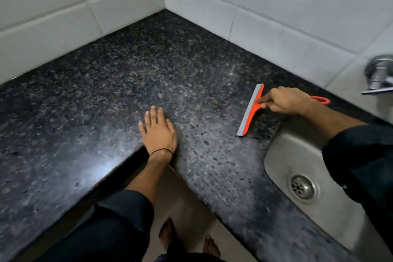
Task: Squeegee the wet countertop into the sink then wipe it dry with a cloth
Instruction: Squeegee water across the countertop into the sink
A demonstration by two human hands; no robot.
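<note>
The dark speckled granite bench (pixel 127 83) fills most of the view and bends around a corner under white glazed wall tiles (pixel 276 19). Its surface has a dull grey film in the middle and a bright sheen near the front edge on the left; I judge this to be water, though the picture is too soft to be sure, and no drops can be told apart.

At the right lies the stainless steel sink (pixel 282 168) with its round metal drain (pixel 302 186), and above it a chrome tap (pixel 380 74) comes out of the wall.

The orange plastic squeegee with a grey rubber blade (pixel 251 110) stands with its blade on the bench, near the corner of the sink but not yet at its rim. The right hand (pixel 287 101) has its grip clenched around the handle, the index finger stretched toward the blade, and the orange loop of the handle shows behind the hand.

The left hand (pixel 158 127) lies flat with the grip released and the fingers spread, at the inner corner of the bench, grasping nothing. A thin black band is around its wrist.

In my judgement the task is in its first part: the squeegee step is under way, with a broad area at the left and at the back left to be drawn toward the sink. No cloth is in view, so the drying is not begun.
</note>
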